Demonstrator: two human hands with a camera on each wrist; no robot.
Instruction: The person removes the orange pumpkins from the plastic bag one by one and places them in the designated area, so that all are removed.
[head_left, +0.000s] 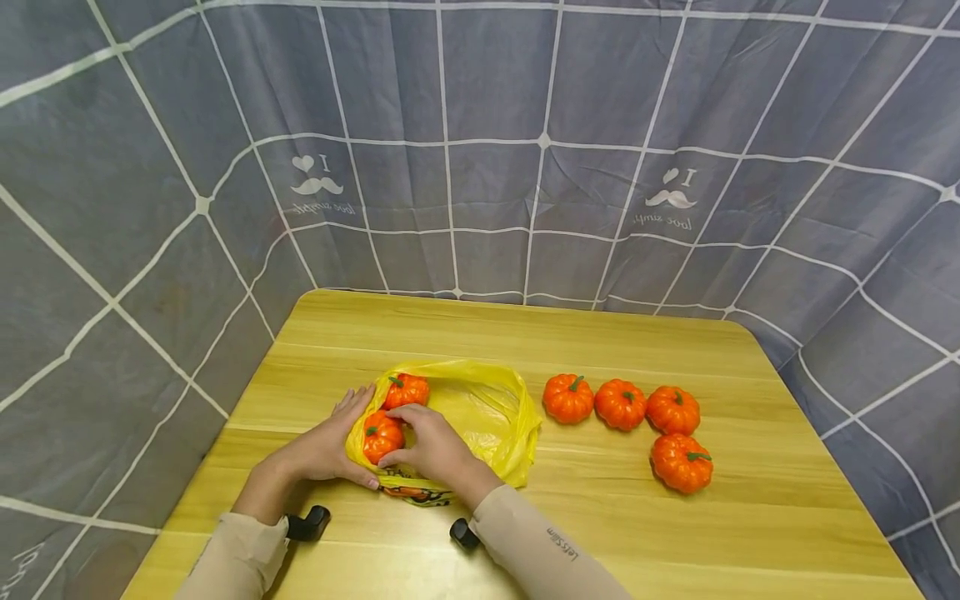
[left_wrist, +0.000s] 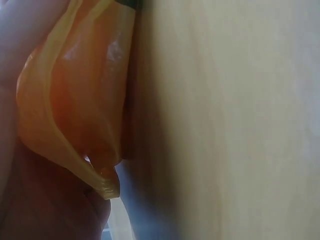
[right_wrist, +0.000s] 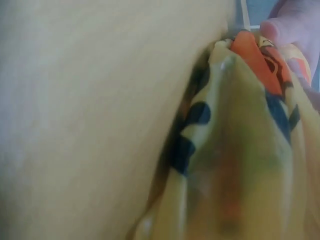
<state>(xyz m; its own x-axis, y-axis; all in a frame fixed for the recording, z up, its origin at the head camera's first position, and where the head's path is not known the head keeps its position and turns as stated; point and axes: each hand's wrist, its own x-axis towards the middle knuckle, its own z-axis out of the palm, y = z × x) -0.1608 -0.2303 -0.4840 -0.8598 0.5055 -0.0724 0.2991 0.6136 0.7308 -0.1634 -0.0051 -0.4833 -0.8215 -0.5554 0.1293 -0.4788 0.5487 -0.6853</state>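
Observation:
A yellow plastic bag (head_left: 480, 421) lies on the table with its mouth spread wide. Inside its left part is a small orange toy pumpkin (head_left: 384, 437), which my right hand (head_left: 438, 450) grips between thumb and fingers. A second pumpkin (head_left: 407, 390) sits just behind it in the bag. Around the bag's left side my left hand (head_left: 330, 442) holds the plastic, fingers at the back and thumb along the front. Orange shows through the plastic (left_wrist: 80, 95) beside the palm in the left wrist view. Dark print marks the bag's front (right_wrist: 197, 112) in the right wrist view.
Several more pumpkins stand right of the bag, the nearest pumpkin (head_left: 567, 398) close to its rim and one pumpkin (head_left: 682, 463) farther front. Black wrist devices (head_left: 309, 524) sit by both sleeves. A grey gridded curtain (head_left: 495, 192) surrounds the wooden table (head_left: 600, 533).

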